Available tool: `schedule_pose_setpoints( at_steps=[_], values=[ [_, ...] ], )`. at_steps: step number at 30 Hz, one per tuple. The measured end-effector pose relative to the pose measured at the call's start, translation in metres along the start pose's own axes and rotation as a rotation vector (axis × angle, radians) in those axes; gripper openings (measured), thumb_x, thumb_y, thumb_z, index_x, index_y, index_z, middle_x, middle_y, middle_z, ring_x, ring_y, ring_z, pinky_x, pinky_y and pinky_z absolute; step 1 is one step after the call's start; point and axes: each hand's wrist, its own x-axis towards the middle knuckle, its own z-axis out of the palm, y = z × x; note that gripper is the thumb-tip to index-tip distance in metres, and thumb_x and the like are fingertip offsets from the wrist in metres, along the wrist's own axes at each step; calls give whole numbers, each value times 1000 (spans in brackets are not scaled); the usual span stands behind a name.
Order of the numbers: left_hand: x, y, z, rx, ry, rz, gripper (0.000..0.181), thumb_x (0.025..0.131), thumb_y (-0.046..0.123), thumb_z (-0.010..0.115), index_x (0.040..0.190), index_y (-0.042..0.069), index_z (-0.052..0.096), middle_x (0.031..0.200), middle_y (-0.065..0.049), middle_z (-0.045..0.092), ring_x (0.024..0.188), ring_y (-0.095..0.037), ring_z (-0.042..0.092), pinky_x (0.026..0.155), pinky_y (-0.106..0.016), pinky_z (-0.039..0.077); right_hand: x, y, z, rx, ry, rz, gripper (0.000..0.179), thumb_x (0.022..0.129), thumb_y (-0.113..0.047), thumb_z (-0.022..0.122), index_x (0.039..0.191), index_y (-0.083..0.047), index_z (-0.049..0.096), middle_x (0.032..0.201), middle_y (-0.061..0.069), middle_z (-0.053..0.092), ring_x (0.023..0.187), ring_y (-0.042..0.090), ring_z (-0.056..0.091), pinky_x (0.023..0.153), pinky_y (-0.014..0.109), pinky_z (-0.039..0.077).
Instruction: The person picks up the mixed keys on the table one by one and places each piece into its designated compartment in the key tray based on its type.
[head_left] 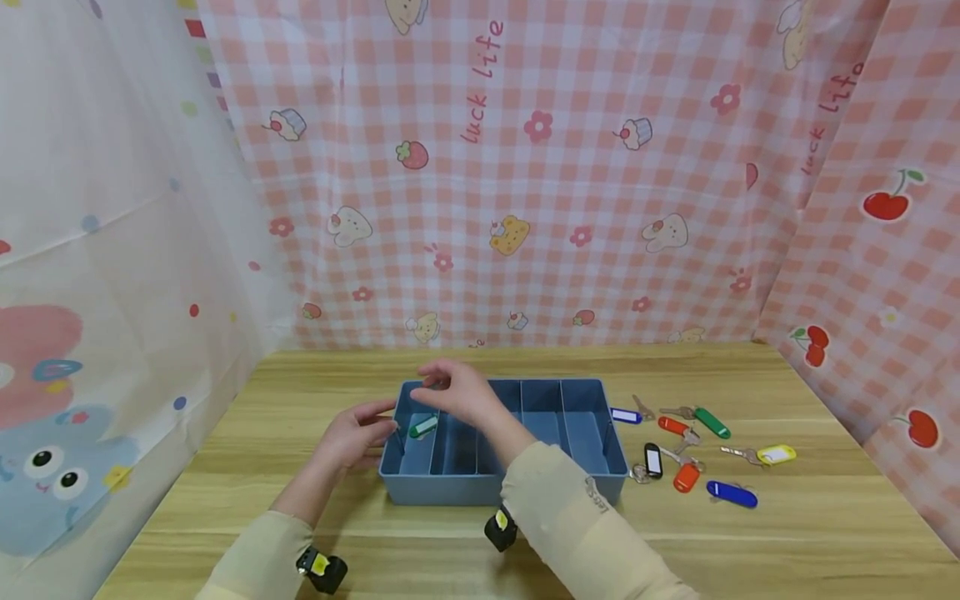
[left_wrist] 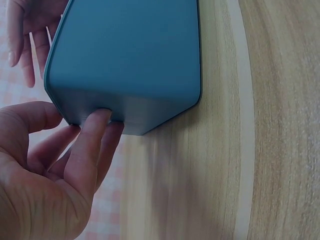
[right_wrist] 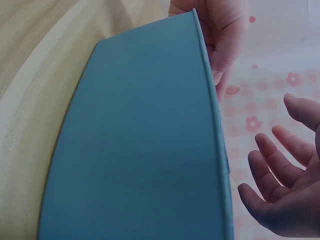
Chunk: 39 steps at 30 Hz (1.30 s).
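Note:
A blue divided box (head_left: 450,490) stands on the wooden table. In its leftmost compartment lies a green key tag (head_left: 423,427); any key on it is hard to make out. My left hand (head_left: 351,437) holds the box's left end, thumb at the rim and fingers against the outer wall, as the left wrist view shows beside the hand (left_wrist: 65,165). Above the back of the left compartments hovers my right hand (head_left: 461,392). Its fingers are loosely bent and spread, with nothing between them in the right wrist view, where the hand (right_wrist: 290,175) is apart from the box (right_wrist: 135,135).
Right of the box lie several keys with tags: blue (head_left: 626,416), green (head_left: 712,422), red (head_left: 672,426), black (head_left: 653,461), orange-red (head_left: 686,477), yellow (head_left: 776,454) and another blue (head_left: 732,494). Patterned cloth (head_left: 540,183) hangs behind the table (head_left: 420,550) and at both sides.

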Motion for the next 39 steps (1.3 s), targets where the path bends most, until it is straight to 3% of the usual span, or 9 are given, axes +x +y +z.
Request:
schedule_pose_setpoints(
  at_steps=[8,22,30,39],
  values=[
    [1,0,0,3,-13,17,48,98,8,61,144,1,49,127,-27,57,92,-25,66,75,-46,58,-9,-6,-8,-39,-48,-25,42,93,-27,71,132,-12,62,120,8,65,112,28,59,87,39,51],
    [-2,1,0,11,-6,22,48,97,8,61,143,0,50,127,-27,58,95,-28,66,76,-48,58,-21,5,-20,-142,-42,-160,45,93,-27,72,133,-11,61,123,11,65,117,32,57,98,45,46],
    [-1,0,1,24,13,17,47,97,6,62,142,0,52,124,-25,60,91,-25,67,74,-45,58,-30,9,-28,-157,-20,-212,46,92,-23,73,134,-11,60,127,12,64,119,32,57,101,51,44],
    [0,-1,1,33,12,27,47,97,7,62,142,0,52,122,-24,61,89,-24,67,74,-46,58,-41,19,-42,-261,42,-282,47,90,-23,75,133,-12,61,125,10,65,117,25,58,102,50,42]
  ],
)
